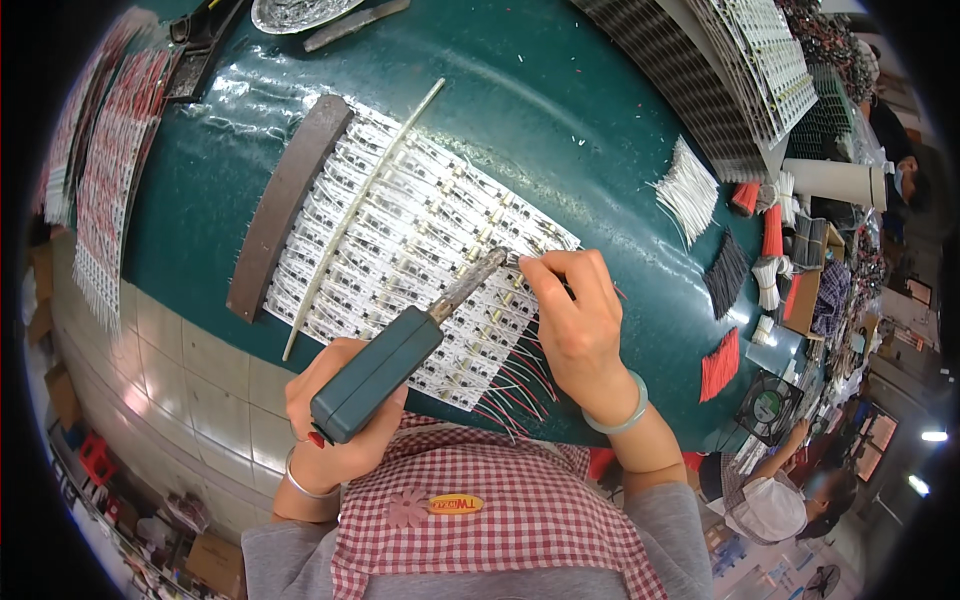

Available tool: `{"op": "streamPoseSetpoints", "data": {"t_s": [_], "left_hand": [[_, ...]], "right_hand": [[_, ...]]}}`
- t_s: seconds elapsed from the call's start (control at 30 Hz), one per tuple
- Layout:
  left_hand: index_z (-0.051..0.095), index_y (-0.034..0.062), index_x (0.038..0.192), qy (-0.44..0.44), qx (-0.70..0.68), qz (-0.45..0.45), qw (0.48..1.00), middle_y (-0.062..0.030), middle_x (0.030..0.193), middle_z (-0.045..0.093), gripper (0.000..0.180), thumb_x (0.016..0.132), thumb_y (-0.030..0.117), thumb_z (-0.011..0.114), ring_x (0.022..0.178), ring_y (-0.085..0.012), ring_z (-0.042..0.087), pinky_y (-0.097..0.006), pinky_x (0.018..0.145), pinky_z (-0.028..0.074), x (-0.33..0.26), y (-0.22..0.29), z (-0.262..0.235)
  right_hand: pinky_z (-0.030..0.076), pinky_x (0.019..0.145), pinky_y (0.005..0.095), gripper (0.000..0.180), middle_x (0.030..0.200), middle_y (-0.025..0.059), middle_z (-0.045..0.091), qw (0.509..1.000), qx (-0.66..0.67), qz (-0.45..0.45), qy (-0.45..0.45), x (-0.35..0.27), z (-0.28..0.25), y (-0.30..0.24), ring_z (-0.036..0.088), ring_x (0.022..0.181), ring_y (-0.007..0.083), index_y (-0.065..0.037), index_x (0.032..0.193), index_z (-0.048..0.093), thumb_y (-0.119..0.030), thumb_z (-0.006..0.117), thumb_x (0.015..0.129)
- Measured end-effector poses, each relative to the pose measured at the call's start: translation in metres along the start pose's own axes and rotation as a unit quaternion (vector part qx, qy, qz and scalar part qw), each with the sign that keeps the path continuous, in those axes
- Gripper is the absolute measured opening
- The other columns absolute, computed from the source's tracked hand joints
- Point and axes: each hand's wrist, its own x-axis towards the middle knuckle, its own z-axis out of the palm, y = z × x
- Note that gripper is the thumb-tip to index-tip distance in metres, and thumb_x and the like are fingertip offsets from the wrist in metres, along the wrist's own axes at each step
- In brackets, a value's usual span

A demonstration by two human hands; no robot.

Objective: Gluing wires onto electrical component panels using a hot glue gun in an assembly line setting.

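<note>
My left hand [345, 405] is wrapped round the dark green handle of a soldering iron [378, 372]. Its thick, tarnished metal tip reaches up and right over a white panel of small circuit boards [400, 230]. Right beside that tip, my right hand [580, 320] is closed in a pinch at the panel's right part. A red wire [621, 292] pokes out past this hand, seemingly held in it; the pinched end is too small to make out. Red and black wires [520, 385] hang off the panel's lower right edge.
A brown bar [290, 210] and a thin pale rod [365, 215] lie across the panel. White [688, 190], black [727, 273] and red wire bundles [719, 364] sit at the right. Wired panels [120, 170] stand far left, a foil dish [300, 12] at the back. A co-worker [780, 500] sits lower right.
</note>
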Motion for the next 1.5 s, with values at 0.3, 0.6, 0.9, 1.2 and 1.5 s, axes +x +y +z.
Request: {"op": "streamPoseSetpoints", "data": {"t_s": [0.3,0.6,0.9,1.2,1.5], "left_hand": [[0.069,-0.0061,0.092,-0.024,0.002,-0.016,1.0,-0.0122,0.084,0.066,0.022,0.071,-0.008,0.076,0.068,-0.0194,0.064,-0.029,0.062,0.049,0.002,-0.001,-0.001],[0.069,-0.0059,0.091,0.013,-0.018,0.004,1.0,-0.0121,0.08,0.064,0.02,0.072,-0.006,0.076,0.063,-0.0194,0.062,-0.028,0.057,0.048,-0.005,-0.008,0.002],[0.07,-0.0098,0.097,0.033,-0.036,-0.004,0.999,-0.0149,0.087,0.07,0.025,0.073,-0.007,0.075,0.069,-0.0198,0.067,-0.028,0.063,0.052,-0.013,-0.007,-0.001],[0.069,-0.0079,0.097,0.016,-0.014,-0.029,0.999,-0.014,0.089,0.07,0.025,0.073,-0.006,0.076,0.07,-0.0184,0.067,-0.027,0.064,0.052,-0.018,-0.004,-0.007],[0.07,-0.0062,0.094,-0.005,0.011,0.011,1.0,-0.014,0.089,0.069,0.022,0.073,-0.008,0.075,0.071,-0.0201,0.068,-0.028,0.064,0.052,-0.014,-0.003,-0.009]], "right_hand": [[0.051,0.071,0.0378,0.035,0.098,0.0137,0.059,1.0,-0.006,0.0,-0.001,0.0,0.0,0.0,0.058,0.086,0.0295,0.004,0.109,0.066,0.005,0.067,0.073],[0.051,0.071,0.0376,0.036,0.098,0.0135,0.059,1.0,-0.008,0.001,0.002,-0.001,0.001,-0.001,0.058,0.086,0.0295,0.004,0.109,0.066,0.005,0.067,0.073],[0.05,0.07,0.0365,0.035,0.099,0.0137,0.059,1.0,-0.02,-0.008,0.021,-0.002,0.002,-0.002,0.058,0.086,0.0289,0.003,0.108,0.066,0.005,0.067,0.073],[0.05,0.07,0.0359,0.034,0.097,0.0123,0.061,1.0,0.006,-0.011,0.018,-0.008,0.003,-0.011,0.058,0.084,0.0277,0.003,0.108,0.067,0.003,0.068,0.073],[0.051,0.07,0.0371,0.037,0.097,0.0128,0.061,1.0,0.008,-0.008,0.013,-0.009,0.004,-0.012,0.058,0.085,0.0286,0.004,0.109,0.067,0.006,0.067,0.072]]}}
